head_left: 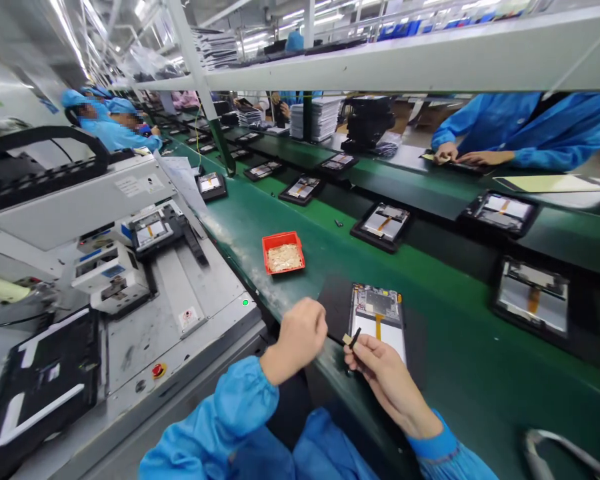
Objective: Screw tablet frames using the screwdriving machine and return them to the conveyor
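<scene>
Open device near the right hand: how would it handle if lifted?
Likely stiff: the open device looks like a flat slab. Probably fragile, since its circuitry and orange strip are exposed. Unlikely to roll or tip; it lies flat.

Is a long green bench (470,387), a little shiny, and stretches away into the depth of the room. Carries, on the near side, a red tray (280,239) and a flat dark mat (335,301). Farther across, bears also a small dark piece (339,223) and a row of black holders (373,240).
</scene>
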The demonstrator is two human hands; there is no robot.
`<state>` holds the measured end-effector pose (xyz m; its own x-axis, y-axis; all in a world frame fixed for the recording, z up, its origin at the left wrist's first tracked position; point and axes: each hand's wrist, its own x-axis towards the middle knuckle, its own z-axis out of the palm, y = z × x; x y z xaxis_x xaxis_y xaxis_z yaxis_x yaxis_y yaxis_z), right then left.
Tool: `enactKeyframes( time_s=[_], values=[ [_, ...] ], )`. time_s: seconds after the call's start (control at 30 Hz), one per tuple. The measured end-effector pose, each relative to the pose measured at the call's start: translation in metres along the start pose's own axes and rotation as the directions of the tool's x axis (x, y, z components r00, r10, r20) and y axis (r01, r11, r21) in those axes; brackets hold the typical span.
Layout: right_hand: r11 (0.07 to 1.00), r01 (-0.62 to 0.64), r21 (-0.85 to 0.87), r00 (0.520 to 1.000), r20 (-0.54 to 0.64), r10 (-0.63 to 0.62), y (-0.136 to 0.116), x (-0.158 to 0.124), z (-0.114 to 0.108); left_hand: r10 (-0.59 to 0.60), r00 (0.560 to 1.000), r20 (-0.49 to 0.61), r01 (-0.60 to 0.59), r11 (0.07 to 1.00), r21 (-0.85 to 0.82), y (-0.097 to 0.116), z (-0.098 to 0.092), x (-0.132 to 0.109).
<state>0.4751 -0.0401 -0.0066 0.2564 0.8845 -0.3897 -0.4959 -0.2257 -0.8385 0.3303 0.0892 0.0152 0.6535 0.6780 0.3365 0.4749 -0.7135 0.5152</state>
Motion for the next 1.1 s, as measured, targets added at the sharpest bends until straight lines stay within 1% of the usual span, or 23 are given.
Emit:
enactKeyframes(
  time_s=[0.03,0.07,0.1,0.2,0.27,0.33,0.43,0.63,0.8,0.87,0.9,0.93,0.97,1.0,1.03,1.07,1.1],
  values=[
    [1.0,-0.003,0.016,1.0,-0.011,0.003,-0.002,0.0,-0.001,-0.042,0.999,-0.018,0.042,0.998,-0.039,-0.004,-0.005,0.006],
    [1.0,-0.001,0.029,1.0,-0.026,0.002,-0.004,0.001,-0.002,-0.06,0.998,-0.015,0.059,0.995,-0.083,-0.006,-0.009,0.011],
    [0.999,0.001,0.038,0.999,-0.041,0.001,-0.006,0.001,-0.002,-0.051,0.999,0.009,0.052,0.99,-0.128,-0.005,-0.012,0.014],
    [0.999,0.011,0.046,0.997,-0.072,-0.008,-0.007,0.004,0.001,0.071,0.989,0.132,-0.038,0.971,-0.237,0.009,-0.01,0.009],
    [0.999,0.024,0.045,0.997,-0.071,-0.021,-0.006,0.006,0.003,0.114,0.976,0.184,-0.066,0.966,-0.25,0.02,-0.004,0.001],
    [0.999,0.03,0.045,0.998,-0.061,-0.028,-0.004,0.007,0.004,0.132,0.969,0.209,-0.083,0.969,-0.232,0.026,0.003,-0.006],
    [0.999,0.026,0.027,0.998,-0.062,-0.024,-0.004,0.007,0.004,0.158,0.963,0.221,-0.119,0.976,-0.181,0.026,0.008,-0.008],
    [0.999,0.032,-0.043,0.993,-0.109,-0.036,-0.008,0.008,0.009,0.2,0.948,0.246,-0.207,0.978,0.0,0.022,0.004,-0.005],
    [0.999,0.03,-0.039,0.996,-0.088,-0.033,-0.007,0.009,0.01,0.245,0.944,0.219,-0.277,0.952,0.129,0.029,0.007,-0.013],
    [0.999,0.015,-0.036,0.998,-0.067,-0.017,-0.008,0.008,0.009,0.259,0.945,0.198,-0.292,0.943,0.162,0.026,0.009,-0.011],
    [0.999,0.004,-0.04,0.998,-0.057,-0.006,-0.009,0.007,0.007,0.243,0.954,0.178,-0.275,0.943,0.186,0.021,0.008,-0.006],
    [0.999,-0.009,-0.049,0.999,-0.046,0.007,-0.01,0.004,0.005,0.203,0.967,0.151,-0.233,0.948,0.218,0.013,0.006,0.001],
    [0.998,-0.018,-0.061,0.999,-0.037,0.016,-0.012,0.002,0.001,0.135,0.984,0.115,-0.161,0.952,0.261,0.003,0.003,0.012],
    [0.997,-0.019,-0.076,0.999,-0.029,0.017,-0.015,-0.001,-0.004,0.035,0.996,0.08,-0.059,0.948,0.313,-0.01,-0.001,0.026],
    [0.995,-0.009,-0.097,1.0,-0.028,0.006,-0.017,-0.004,-0.01,-0.076,0.996,0.045,0.054,0.929,0.366,-0.024,-0.006,0.042],
    [0.991,0.013,-0.132,0.999,-0.038,-0.018,-0.02,-0.007,-0.017,-0.195,0.981,0.016,0.17,0.892,0.418,-0.039,-0.012,0.059],
    [0.981,0.047,-0.188,0.996,-0.064,-0.06,-0.022,-0.01,-0.025,-0.304,0.953,0.016,0.262,0.845,0.467,-0.054,-0.017,0.076]
  ],
)
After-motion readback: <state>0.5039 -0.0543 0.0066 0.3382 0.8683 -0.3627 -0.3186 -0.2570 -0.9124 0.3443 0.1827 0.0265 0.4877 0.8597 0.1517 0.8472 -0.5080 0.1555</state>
